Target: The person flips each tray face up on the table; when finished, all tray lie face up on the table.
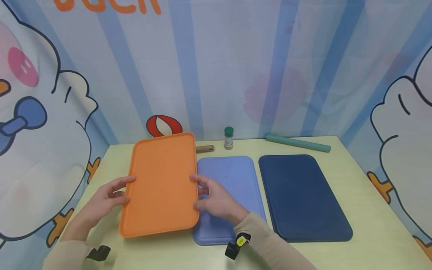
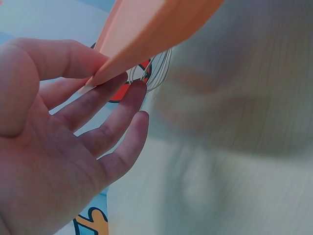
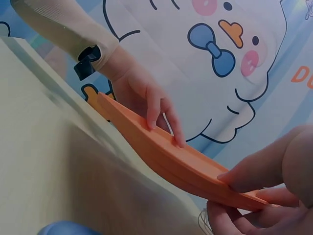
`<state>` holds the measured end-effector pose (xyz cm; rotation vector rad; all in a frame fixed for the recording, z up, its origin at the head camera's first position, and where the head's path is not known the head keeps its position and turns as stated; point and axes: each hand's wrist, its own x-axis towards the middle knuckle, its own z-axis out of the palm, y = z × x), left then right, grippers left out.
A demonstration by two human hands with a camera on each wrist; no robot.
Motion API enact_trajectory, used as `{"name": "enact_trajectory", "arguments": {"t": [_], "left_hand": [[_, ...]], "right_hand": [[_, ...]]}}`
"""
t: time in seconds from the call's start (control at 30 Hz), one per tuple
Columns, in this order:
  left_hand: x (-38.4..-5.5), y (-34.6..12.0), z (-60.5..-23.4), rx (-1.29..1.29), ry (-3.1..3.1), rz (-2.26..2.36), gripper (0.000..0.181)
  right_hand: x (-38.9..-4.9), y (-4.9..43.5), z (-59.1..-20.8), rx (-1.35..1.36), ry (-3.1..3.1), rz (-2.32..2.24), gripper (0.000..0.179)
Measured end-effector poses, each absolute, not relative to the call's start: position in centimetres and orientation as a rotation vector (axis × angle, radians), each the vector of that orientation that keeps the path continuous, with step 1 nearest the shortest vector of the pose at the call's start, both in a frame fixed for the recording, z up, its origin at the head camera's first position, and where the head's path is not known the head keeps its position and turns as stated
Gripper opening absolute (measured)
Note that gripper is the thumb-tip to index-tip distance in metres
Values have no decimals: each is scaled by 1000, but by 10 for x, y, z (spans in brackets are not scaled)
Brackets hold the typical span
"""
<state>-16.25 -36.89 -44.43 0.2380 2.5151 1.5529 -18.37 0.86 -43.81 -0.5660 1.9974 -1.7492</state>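
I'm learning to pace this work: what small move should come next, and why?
Probably lower the orange tray flat beside the lavender tray: the left hand and right hand hold it by opposite edges, raised above the table.

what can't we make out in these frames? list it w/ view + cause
- Head: whisk, wire end hidden behind the orange tray.
- Head: small jar, print too small to read.
- Head: lighter blue tray, left edge partly covered by the orange tray and right hand.
- Head: orange lettering, tops cut off by the upper edge.
- Right wrist: blue shape, mostly cut off by the bottom edge.
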Motion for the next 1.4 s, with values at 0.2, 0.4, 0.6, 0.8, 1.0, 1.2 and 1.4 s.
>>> {"name": "enact_trajectory", "arguments": {"t": [0.2,0.4,0.6,0.8,1.0,1.2,1.4], "left_hand": [[-162,-371,-442,222,2533,1530,64],[-161,-375,-441,209,2509,1518,66],[-160,-379,-441,240,2525,1503,64],[-160,-381,-444,219,2527,1482,64],[-160,-383,-445,197,2512,1480,65],[-159,-386,-445,216,2487,1488,66],[-159,-387,-446,191,2492,1461,66]], "right_hand": [[-182,6,-444,-556,2032,-1742,83],[-180,3,-449,-596,2114,-1648,88],[-177,0,-450,-587,2068,-1595,95],[-175,-3,-453,-572,2055,-1567,96],[-173,-7,-455,-584,2111,-1548,91],[-171,-10,-458,-622,2237,-1463,84],[-170,-16,-462,-656,2302,-1371,82]]}}
